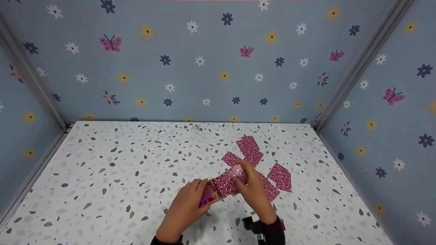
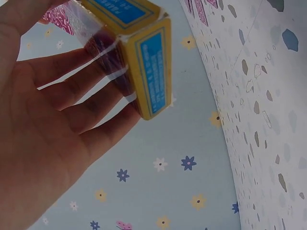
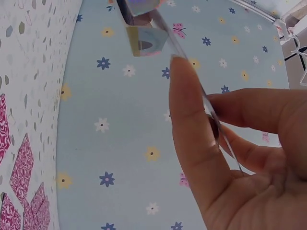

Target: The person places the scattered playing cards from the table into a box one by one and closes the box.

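The left hand point(image 1: 187, 201) is curled round a small box point(image 2: 154, 72) with yellow edges and blue panels, its fingers along one side and its thumb against another. The box is tilted above the near part of the desk point(image 1: 102, 170). The right hand point(image 1: 256, 192) pinches thin pink-patterned cards point(image 1: 223, 184) between its thumb and fingers. These cards stretch from the end of the box to the right hand; whether any part of them sits inside it cannot be told.

More pink-patterned cards, the loose cards point(image 1: 248, 145), lie on the speckled desk beyond and to the right of the right hand, some overlapping. A dark wristband point(image 1: 272, 234) is on the right wrist. Behind the desk stands a blue wall point(image 1: 190, 44) with flowers and butterflies.
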A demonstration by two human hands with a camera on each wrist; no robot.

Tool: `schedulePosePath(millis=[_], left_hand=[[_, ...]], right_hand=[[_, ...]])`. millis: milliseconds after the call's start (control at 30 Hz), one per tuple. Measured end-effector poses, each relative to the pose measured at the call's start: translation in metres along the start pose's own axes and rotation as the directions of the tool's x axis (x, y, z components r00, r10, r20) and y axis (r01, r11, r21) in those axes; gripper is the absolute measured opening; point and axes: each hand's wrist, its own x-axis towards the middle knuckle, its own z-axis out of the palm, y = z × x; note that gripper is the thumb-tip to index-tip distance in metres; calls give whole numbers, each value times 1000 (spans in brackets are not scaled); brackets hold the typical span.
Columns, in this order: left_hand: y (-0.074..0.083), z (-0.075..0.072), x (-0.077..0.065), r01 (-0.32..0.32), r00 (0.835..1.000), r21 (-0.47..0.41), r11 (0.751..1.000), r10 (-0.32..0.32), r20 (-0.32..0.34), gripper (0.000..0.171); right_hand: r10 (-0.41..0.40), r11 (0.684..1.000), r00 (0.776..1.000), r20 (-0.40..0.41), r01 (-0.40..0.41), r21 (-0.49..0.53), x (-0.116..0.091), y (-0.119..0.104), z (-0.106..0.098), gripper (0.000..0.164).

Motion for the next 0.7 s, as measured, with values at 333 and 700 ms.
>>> schedulePosePath(millis=[333,700], left_hand=[[2,1,0,-21,999,10,1000,21,-26,58],[-1,0,-1,-18,999,16,1000,18,-27,58]], right_hand=[[-27,997,1000,-10,27,-69,-1,0,2,49],[-12,999,998,54,15,-52,0,1,6,40]])
